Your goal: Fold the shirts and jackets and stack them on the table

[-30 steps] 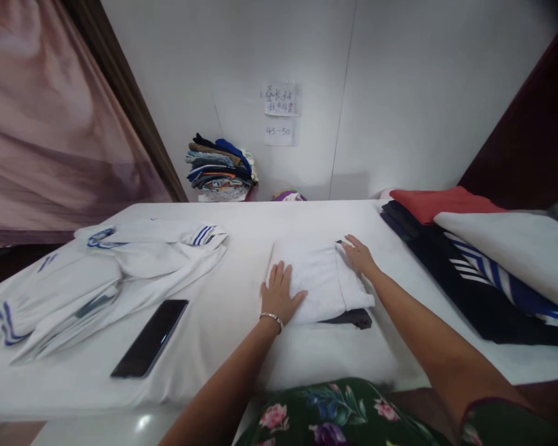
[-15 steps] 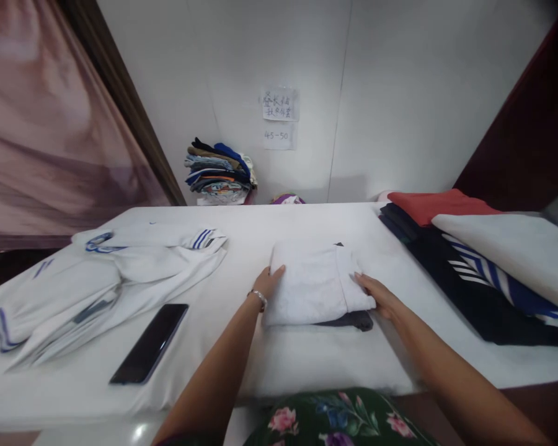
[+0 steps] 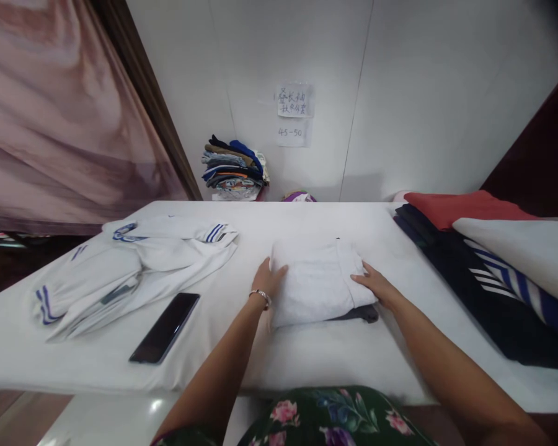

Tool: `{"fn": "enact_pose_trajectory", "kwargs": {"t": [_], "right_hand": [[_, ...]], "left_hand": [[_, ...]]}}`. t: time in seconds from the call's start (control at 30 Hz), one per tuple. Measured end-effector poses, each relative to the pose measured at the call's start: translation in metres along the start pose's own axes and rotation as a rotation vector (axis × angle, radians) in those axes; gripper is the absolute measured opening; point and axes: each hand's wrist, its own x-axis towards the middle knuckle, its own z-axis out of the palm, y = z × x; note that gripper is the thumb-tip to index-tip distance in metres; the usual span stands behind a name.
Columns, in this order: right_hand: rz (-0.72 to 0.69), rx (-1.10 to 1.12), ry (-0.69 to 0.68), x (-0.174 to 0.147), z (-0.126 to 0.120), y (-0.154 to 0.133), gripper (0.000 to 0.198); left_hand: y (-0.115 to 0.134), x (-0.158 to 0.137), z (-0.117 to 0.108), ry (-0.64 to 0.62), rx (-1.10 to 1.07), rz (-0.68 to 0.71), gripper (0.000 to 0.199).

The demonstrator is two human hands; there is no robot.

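A folded white garment (image 3: 314,282) lies flat on the white table in front of me. A dark grey piece of cloth (image 3: 363,313) sticks out from under its near right corner. My left hand (image 3: 270,279), with a bracelet at the wrist, grips the garment's left edge, thumb on top and fingers partly hidden at the side. On the opposite edge my right hand (image 3: 376,284) has its thumb and fingers closed over the cloth.
A spread white shirt with blue stripes (image 3: 167,260) and a black phone (image 3: 166,328) lie to the left. Folded clothes, with a red one (image 3: 469,207) on top and a navy one (image 3: 483,303) below, are piled at right. Another clothes stack (image 3: 235,170) stands beyond the far edge.
The view has swung slightly left, so everything sits further right. My right hand has shifted inward over the garment's right edge, and less dark cloth shows at the far edge.
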Motion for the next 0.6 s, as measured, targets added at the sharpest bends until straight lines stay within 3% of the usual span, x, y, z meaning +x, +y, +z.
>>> {"fn": "enact_pose_trajectory", "kwargs": {"t": [0.07, 0.13, 0.2, 0.27, 0.33, 0.43, 0.5, 0.6], "right_hand": [[-0.08, -0.197, 0.11, 0.001, -0.002, -0.006, 0.093], [-0.266, -0.42, 0.202, 0.0, 0.004, -0.023, 0.086], [-0.519, -0.589, 0.178, 0.002, 0.018, -0.044, 0.075], [-0.702, -0.712, 0.076, 0.009, 0.035, -0.059, 0.068], [-0.689, -0.83, -0.013, 0.023, 0.051, -0.061, 0.067], [-0.48, -0.94, -0.087, 0.047, 0.063, -0.043, 0.065], [-0.434, -0.902, -0.106, 0.058, 0.062, -0.029, 0.063], [-0.458, -0.663, -0.071, 0.066, 0.048, -0.021, 0.059]], "left_hand": [[0.012, 0.0, -0.002, 0.059, 0.138, 0.168, 0.069], [0.026, 0.002, 0.001, 0.082, 0.279, 0.318, 0.067], [0.036, 0.005, 0.009, 0.036, 0.389, 0.389, 0.067], [0.038, 0.009, 0.02, -0.058, 0.449, 0.368, 0.067], [0.034, 0.013, 0.03, -0.135, 0.457, 0.317, 0.068], [0.024, 0.016, 0.037, -0.138, 0.432, 0.285, 0.066], [0.021, 0.016, 0.038, -0.118, 0.404, 0.29, 0.065], [0.019, 0.02, 0.033, -0.131, 0.295, 0.292, 0.062]]}}
